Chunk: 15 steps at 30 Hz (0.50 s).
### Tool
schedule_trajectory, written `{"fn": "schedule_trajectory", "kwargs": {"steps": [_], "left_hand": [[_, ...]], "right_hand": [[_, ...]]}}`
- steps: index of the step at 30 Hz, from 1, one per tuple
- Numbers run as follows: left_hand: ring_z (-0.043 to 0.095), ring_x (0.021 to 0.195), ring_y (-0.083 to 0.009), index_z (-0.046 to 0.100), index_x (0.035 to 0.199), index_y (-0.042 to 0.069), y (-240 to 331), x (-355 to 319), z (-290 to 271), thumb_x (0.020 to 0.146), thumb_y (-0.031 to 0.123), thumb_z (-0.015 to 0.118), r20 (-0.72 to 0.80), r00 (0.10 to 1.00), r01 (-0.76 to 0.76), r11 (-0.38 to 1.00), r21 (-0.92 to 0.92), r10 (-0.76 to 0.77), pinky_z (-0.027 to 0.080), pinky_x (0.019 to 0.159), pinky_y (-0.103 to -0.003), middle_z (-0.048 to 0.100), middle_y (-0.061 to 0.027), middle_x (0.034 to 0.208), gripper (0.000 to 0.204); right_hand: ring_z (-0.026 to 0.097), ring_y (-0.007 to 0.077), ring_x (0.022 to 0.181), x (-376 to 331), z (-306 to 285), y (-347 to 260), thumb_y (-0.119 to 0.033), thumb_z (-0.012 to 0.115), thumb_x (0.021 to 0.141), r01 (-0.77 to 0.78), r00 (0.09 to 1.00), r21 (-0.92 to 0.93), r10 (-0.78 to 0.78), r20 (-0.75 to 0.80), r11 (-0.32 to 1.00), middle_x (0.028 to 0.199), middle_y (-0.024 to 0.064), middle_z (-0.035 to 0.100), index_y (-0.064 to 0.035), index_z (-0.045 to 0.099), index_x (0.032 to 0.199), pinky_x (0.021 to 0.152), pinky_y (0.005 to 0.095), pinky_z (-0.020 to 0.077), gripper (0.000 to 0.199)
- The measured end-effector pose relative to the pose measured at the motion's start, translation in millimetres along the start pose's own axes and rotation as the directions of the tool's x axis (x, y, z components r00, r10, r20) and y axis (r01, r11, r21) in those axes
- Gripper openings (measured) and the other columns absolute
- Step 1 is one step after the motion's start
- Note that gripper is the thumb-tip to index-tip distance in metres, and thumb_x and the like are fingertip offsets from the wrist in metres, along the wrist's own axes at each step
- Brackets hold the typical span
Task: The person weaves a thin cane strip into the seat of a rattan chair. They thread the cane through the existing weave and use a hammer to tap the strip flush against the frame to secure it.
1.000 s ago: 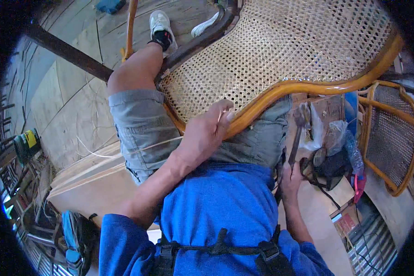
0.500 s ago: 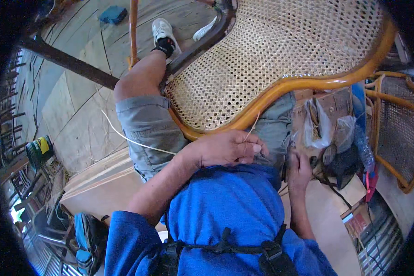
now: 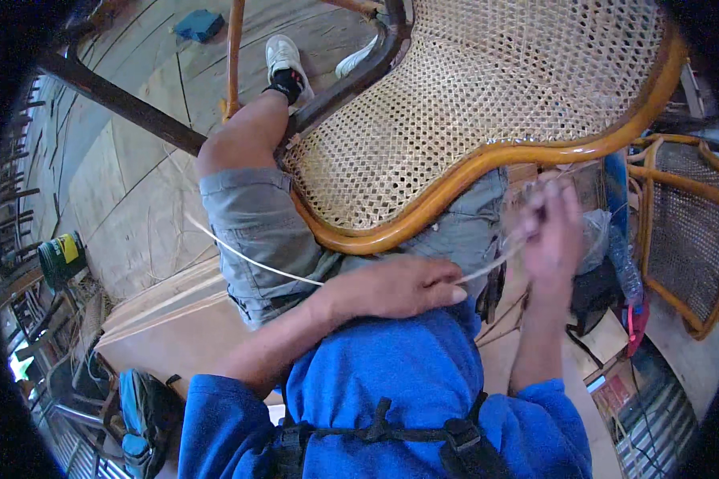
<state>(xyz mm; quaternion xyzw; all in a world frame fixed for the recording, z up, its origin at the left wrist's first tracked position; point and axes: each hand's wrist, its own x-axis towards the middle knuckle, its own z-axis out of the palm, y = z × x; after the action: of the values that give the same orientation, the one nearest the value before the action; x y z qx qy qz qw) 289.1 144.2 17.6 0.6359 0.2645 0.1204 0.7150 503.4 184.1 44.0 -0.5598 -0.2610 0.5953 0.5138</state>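
The left hand pinches a thin cane strand across the lap, below the woven chair seat; the blurred right hand grips its other end; better keep it taut, untwisted.

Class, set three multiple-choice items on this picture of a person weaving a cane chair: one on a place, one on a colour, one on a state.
1. Where does the woven cane chair seat with its bent orange-brown wooden frame rest?
A. across the person's lap
B. on a shelf
C. hanging from a wall

2. What colour is the person's long-sleeved top?
A. red
B. blue
C. white

3. How is the thin pale cane strand held?
A. lying loose on the floor
B. coiled in a box
C. under the left hand, running on toward the blurred right hand

Answers: 1 A, the frame lies over the grey shorts; 2 B, sleeves and chest are blue; 3 C, the strand passes beneath the left fingers.
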Motion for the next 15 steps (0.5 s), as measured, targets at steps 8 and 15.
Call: {"fn": "schedule_trajectory", "kwargs": {"steps": [8, 15], "left_hand": [[0.058, 0.081, -0.0242, 0.056, 0.101, 0.0, 5, 32, -24, 0.087, 0.021, 0.053, -0.57, 0.821, -0.006, 0.999, 0.051, 0.034, 0.046, 0.071, -0.034, 0.06, -0.0136, 0.09, 0.025], [0.053, 0.075, -0.0066, 0.059, 0.09, 0.001, 9, 50, -42, 0.086, 0.013, 0.057, -0.589, 0.804, -0.186, 0.907, -0.377, -0.08, 0.043, 0.066, -0.021, 0.06, -0.0009, 0.08, 0.014]], "right_hand": [[0.055, 0.007, 0.068, 16, 18, -36, -0.007, 0.054, 0.083, 0.165, 0.96, -0.836, 0.11, 0.258, 0.523, 0.075, 0.0001, 0.057, -0.0025, 0.059, 0.096, 0.062, 0.0219, 0.0453, 0.014], [0.057, 0.0094, 0.065, -3, 33, -9, -0.005, 0.053, 0.083, 0.242, 0.945, -0.751, 0.026, 0.326, 0.614, 0.072, 0.0031, 0.057, -0.0006, 0.058, 0.092, 0.059, 0.0244, 0.047, 0.011]]}}
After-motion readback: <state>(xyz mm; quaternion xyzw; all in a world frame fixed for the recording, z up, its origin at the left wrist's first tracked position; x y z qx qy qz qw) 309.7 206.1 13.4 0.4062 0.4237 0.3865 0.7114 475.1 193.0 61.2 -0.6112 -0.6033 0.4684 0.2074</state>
